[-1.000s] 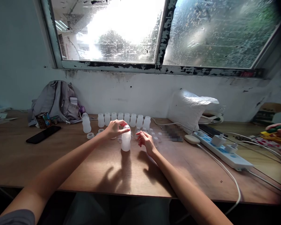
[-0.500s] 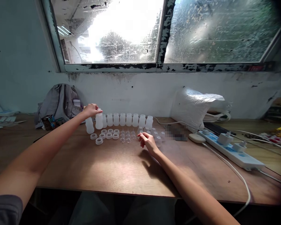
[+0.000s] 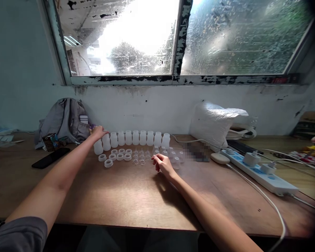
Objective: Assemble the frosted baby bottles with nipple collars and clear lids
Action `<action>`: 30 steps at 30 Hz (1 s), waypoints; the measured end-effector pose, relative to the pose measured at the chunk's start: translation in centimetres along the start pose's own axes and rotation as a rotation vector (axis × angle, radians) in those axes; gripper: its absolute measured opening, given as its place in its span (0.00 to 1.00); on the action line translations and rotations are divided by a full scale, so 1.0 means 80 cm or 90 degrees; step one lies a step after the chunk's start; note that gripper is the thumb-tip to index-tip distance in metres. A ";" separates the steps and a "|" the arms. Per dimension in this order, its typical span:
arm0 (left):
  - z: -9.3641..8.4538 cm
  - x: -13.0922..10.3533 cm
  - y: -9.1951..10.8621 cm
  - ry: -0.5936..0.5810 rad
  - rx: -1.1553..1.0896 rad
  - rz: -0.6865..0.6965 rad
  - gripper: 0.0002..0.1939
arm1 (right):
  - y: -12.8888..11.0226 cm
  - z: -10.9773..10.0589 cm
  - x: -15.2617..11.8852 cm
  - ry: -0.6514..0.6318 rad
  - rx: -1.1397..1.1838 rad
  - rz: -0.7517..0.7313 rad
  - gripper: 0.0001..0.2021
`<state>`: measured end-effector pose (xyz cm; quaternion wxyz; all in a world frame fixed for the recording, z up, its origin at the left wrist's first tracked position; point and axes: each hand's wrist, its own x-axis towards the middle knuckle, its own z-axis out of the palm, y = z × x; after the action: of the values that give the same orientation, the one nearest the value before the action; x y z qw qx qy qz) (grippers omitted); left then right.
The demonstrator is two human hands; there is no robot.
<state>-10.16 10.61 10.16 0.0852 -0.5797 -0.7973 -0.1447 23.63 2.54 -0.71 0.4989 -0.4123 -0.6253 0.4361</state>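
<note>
On the table (image 3: 136, 196), left hand (image 3: 97, 132) grips an empty bottle (image 3: 98, 146); right hand (image 3: 163, 164) loosely curled.

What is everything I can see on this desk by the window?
Bottles: about ten, translucent white, in a row near the wall.
Rings: several, white, in front of the bottles.
Clear small parts: a cluster, beside the rings.
Backpack: one, grey, far left against the wall.
Phone: one, black, left on the table.
Plastic bag: one, white, right of centre.
Power strip: one, white and blue, right.
Left hand: at the row's left end.
Right hand: by the clear parts, fingers curled.
</note>
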 end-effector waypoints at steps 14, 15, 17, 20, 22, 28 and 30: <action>-0.007 -0.003 -0.011 -0.009 0.028 -0.004 0.25 | 0.007 0.001 0.003 -0.007 -0.067 0.004 0.13; -0.006 -0.002 -0.012 -0.012 0.025 -0.004 0.26 | 0.008 0.001 0.003 -0.009 -0.076 0.003 0.13; -0.003 0.001 -0.015 -0.011 0.018 0.002 0.27 | 0.010 0.000 0.003 -0.009 -0.103 -0.004 0.14; 0.001 0.001 -0.018 -0.009 0.014 0.021 0.29 | 0.013 0.000 0.002 0.000 -0.164 -0.028 0.14; 0.002 -0.001 -0.017 -0.004 0.031 0.035 0.29 | 0.014 0.000 0.000 0.007 -0.208 -0.053 0.14; 0.002 -0.036 0.008 0.183 0.081 0.200 0.24 | 0.018 0.013 -0.005 0.004 -0.399 -0.136 0.12; 0.005 -0.058 0.021 0.172 0.075 0.312 0.20 | 0.019 0.020 -0.006 -0.010 -0.484 -0.148 0.10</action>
<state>-7.12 7.02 8.59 0.2565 -0.7247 -0.6220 -0.1489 22.26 2.26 -2.45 0.3520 -0.4908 -0.7883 0.1176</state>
